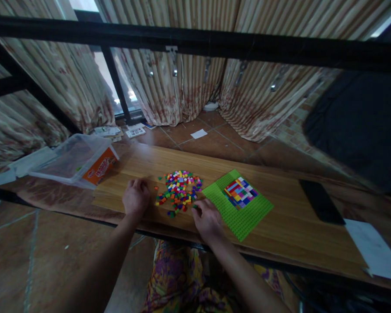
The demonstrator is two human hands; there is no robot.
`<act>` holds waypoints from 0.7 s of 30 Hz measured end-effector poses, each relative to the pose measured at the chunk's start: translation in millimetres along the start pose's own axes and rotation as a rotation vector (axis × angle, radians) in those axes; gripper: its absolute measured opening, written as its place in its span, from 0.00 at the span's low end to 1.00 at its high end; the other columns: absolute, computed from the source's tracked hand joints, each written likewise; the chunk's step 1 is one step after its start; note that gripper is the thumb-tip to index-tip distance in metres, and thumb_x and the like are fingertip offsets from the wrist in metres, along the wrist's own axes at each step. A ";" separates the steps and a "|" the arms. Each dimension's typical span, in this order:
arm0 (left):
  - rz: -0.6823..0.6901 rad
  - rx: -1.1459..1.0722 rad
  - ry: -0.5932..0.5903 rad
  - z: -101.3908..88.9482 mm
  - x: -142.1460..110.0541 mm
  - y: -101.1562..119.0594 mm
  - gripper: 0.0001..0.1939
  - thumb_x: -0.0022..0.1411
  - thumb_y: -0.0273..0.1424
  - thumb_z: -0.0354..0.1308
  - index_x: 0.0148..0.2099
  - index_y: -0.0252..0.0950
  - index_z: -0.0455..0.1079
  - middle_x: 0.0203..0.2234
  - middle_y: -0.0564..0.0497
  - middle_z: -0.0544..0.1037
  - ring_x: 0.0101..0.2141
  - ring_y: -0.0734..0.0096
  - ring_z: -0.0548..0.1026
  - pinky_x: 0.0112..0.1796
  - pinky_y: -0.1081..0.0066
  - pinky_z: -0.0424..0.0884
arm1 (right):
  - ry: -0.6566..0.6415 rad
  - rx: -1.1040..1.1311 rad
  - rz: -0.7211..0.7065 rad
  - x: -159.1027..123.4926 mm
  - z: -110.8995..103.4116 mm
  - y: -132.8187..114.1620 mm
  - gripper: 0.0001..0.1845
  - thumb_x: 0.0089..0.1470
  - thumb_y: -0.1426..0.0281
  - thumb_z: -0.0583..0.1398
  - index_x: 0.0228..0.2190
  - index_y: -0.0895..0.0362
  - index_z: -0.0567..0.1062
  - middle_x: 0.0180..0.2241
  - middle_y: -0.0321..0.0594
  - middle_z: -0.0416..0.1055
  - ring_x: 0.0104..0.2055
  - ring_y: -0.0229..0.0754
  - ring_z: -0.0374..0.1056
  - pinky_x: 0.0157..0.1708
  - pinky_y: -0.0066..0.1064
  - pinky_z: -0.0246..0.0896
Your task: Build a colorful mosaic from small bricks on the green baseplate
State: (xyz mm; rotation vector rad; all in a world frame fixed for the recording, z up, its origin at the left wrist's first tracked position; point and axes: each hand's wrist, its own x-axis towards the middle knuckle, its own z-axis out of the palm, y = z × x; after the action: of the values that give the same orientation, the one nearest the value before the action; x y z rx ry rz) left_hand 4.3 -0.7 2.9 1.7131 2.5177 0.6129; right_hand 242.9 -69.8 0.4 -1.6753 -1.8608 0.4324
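Observation:
A pile of several small coloured bricks (180,190) lies on the wooden table (280,226). To its right sits a green baseplate (244,217) with a patch of coloured bricks (240,191) built on it. My left hand (136,198) rests on the table just left of the pile, fingers curled into a loose fist. My right hand (207,217) is at the pile's lower right edge, beside the baseplate, fingers bent and pinching at the small bricks; what it holds is too small to make out.
A clear plastic tub (72,158) with an orange label lies tipped at the table's left end. A black phone (321,201) and white paper (374,250) lie at the right. A black metal frame bar (195,41) crosses overhead. Curtains and papers on the tiled floor lie beyond.

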 end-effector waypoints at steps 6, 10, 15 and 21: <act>-0.007 0.016 -0.010 -3.6 0.7 2.5 0.16 0.63 0.34 0.45 0.44 0.38 0.73 0.42 0.44 0.74 0.37 0.63 0.72 0.31 0.68 0.62 | 0.039 0.208 0.093 -19.9 -32.4 17.0 0.09 0.55 0.68 0.56 0.36 0.55 0.76 0.33 0.39 0.74 0.33 0.41 0.70 0.36 0.32 0.64; 0.011 0.006 -0.013 -5.5 -0.1 3.3 0.15 0.63 0.33 0.47 0.44 0.37 0.73 0.43 0.43 0.73 0.37 0.63 0.72 0.33 0.67 0.64 | 0.130 0.292 0.203 -35.8 -61.3 43.6 0.11 0.54 0.64 0.58 0.37 0.55 0.76 0.33 0.40 0.76 0.33 0.42 0.72 0.36 0.33 0.65; 0.008 0.021 -0.007 -5.1 0.2 2.9 0.15 0.63 0.34 0.47 0.45 0.38 0.73 0.43 0.44 0.73 0.36 0.62 0.72 0.32 0.68 0.65 | 0.373 0.345 0.346 -35.1 -96.4 87.4 0.17 0.51 0.58 0.60 0.37 0.58 0.76 0.35 0.45 0.77 0.36 0.45 0.73 0.37 0.36 0.67; -0.007 0.050 -0.018 -5.7 1.7 3.6 0.16 0.63 0.35 0.46 0.45 0.38 0.73 0.44 0.43 0.73 0.36 0.60 0.72 0.31 0.67 0.65 | 0.539 0.448 0.381 -12.3 -102.3 117.8 0.19 0.49 0.58 0.62 0.37 0.59 0.77 0.34 0.44 0.76 0.33 0.42 0.70 0.34 0.34 0.65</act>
State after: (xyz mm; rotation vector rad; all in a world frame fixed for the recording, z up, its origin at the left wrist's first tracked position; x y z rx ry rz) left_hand 5.4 0.2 9.6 1.7165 2.5466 0.5362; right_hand 399.0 -78.5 6.1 -1.6199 -0.9760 0.4522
